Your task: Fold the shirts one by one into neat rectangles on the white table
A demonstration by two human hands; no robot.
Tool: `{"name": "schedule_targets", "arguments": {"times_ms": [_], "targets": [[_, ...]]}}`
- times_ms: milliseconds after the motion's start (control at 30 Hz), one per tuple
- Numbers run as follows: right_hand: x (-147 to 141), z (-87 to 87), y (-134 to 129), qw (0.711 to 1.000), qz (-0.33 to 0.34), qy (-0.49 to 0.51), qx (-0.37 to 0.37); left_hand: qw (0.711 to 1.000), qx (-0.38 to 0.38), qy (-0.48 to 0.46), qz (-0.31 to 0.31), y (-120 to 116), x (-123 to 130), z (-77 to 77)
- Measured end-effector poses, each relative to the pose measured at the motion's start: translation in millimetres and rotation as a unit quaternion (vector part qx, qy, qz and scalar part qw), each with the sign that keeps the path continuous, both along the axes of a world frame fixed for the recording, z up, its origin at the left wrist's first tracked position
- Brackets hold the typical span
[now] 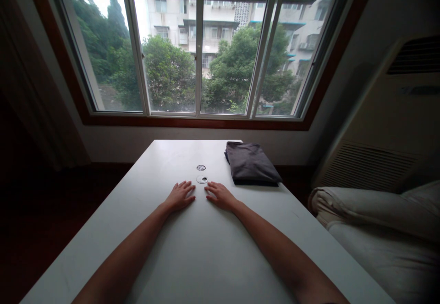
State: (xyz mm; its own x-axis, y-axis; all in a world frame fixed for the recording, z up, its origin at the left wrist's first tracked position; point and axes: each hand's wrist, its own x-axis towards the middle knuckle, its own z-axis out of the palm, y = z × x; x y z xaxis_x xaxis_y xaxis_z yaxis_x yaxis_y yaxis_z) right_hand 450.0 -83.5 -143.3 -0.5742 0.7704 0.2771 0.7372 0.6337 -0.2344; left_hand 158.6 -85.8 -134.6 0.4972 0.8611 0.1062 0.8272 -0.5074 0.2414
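My left hand (180,196) lies flat on the white table (202,253), fingers spread and holding nothing. Opposite it, a small gap away, my right hand (220,195) rests palm down with its fingers apart. Just beyond the fingertips is a round cable-hole cover (200,179) set in the tabletop, with a small dark opening in it. Behind that cover sits a round hole (201,168). To the right of my right hand, untouched, lies a stack of folded dark grey cloth (252,163), near the table's right edge.
A wide sliding window (198,56) with a brown frame stands past the table's far end. At the right are a floor-standing air conditioner (381,116) and a pale sofa (378,226). A curtain (37,84) hangs at the left.
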Motion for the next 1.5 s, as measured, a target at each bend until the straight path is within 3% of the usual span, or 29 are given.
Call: {"name": "schedule_targets", "arguments": {"times_ms": [1300,1500], "targets": [[-1.1,4.6,-3.2,1.000,-0.005,0.004,-0.009,1.000,-0.010,0.004,0.003,-1.4,0.7,3.9],[-1.9,5.8,-5.3,1.000,-0.005,-0.005,-0.022,0.999,-0.010,0.028,0.033,-7.3,6.0,6.0]]}}
